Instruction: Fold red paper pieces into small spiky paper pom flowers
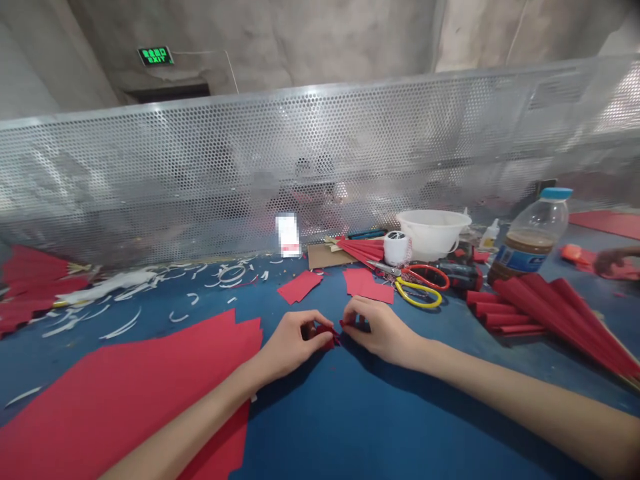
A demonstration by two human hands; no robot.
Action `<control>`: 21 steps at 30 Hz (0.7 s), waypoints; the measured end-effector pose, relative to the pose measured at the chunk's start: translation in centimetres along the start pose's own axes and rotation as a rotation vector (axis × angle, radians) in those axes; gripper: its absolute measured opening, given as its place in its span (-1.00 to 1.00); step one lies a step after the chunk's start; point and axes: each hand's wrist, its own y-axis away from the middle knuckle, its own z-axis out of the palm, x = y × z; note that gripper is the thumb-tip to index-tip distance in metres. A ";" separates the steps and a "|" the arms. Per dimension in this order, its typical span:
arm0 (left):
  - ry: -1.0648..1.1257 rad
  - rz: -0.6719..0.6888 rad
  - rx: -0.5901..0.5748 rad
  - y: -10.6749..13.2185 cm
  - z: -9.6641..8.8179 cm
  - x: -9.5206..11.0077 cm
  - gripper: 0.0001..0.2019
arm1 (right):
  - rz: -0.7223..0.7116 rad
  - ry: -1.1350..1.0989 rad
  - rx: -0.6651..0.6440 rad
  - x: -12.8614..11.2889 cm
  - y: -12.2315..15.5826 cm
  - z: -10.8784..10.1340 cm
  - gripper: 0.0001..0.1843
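Low over the blue table (pixel 310 427), my left hand (pixel 290 341) pinches a small, dark red folded piece of paper (pixel 326 339) between thumb and fingers. Just to its right, a short gap away, my right hand (pixel 383 331) is closed in a pinch. A speck of red shows at its fingertips; what it holds is too small to make out. Beyond the hands lie a red paper rectangle (pixel 300 287) and more red paper pieces (pixel 367 285). Large red sheets (pixel 150 387) spread under and beside my left forearm.
Scissors (pixel 419 293) with yellow and red handles lie past my right hand, near a thread spool (pixel 396 248) and a white bowl (pixel 431 233). Pleated red paper (pixel 560 310) and a bottle (pixel 533 233) stand right. White scraps (pixel 230 273) litter the back left. Another person's hand (pixel 617 262) shows far right.
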 end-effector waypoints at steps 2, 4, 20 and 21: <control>-0.068 0.008 0.004 0.0 0.0 0.1 -0.79 | 0.011 0.009 -0.015 0.1 0.0 0.1 -0.82; -0.103 0.018 0.001 0.0 -0.1 0.3 -0.80 | 0.013 0.060 -0.043 0.0 0.0 0.1 -0.79; -0.087 -0.021 0.014 0.1 -0.2 0.4 -0.74 | -0.019 0.096 -0.134 -1.3 0.1 -0.9 -0.72; -0.088 -0.015 0.008 0.1 -0.2 0.4 -0.75 | -0.002 0.093 -0.124 -1.1 0.1 -0.8 -0.73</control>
